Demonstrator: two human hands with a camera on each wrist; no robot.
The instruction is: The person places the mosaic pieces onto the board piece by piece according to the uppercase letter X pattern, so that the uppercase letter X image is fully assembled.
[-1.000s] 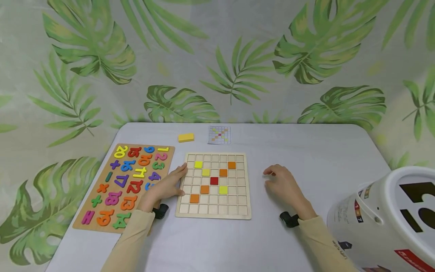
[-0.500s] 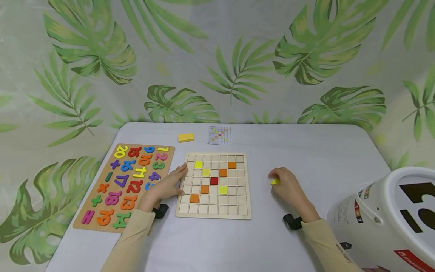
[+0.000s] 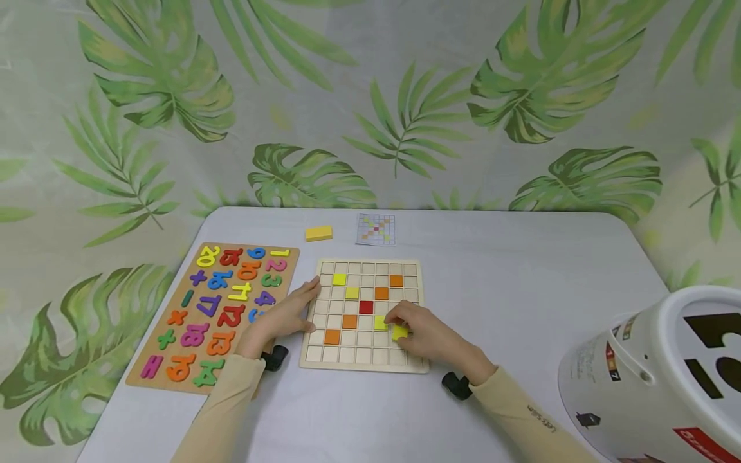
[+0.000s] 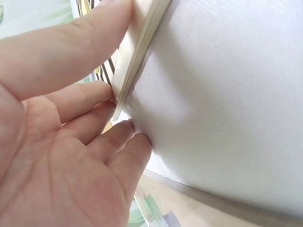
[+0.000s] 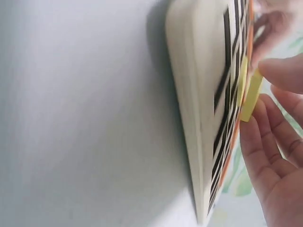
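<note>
A pale wooden grid board [image 3: 324, 368] lies mid-table, with a red tile [image 3: 366, 307] near its centre and several yellow and orange tiles on diagonals. My left hand [image 3: 285, 316] rests at the board's left edge; in the left wrist view its fingertips meet the board's side [image 4: 142, 40]. Over the lower right of the grid, my right hand [image 3: 427, 331] pinches a yellow tile [image 3: 399, 332] between thumb and fingers. The right wrist view shows that tile [image 5: 252, 97] tilted, close at the board's surface. The cells under the right hand are hidden.
A tan number board [image 3: 134, 378] with coloured numerals and signs lies left, partly behind the left arm. Beyond the grid are a yellow block [image 3: 319, 234] and a small printed grid card [image 3: 376, 229]. A white bucket [image 3: 602, 379] stands at the right front.
My right hand has gripped a yellow tile on the table at right and carried it left over the grid's lower right. The left hand has stayed at the board's edge.
</note>
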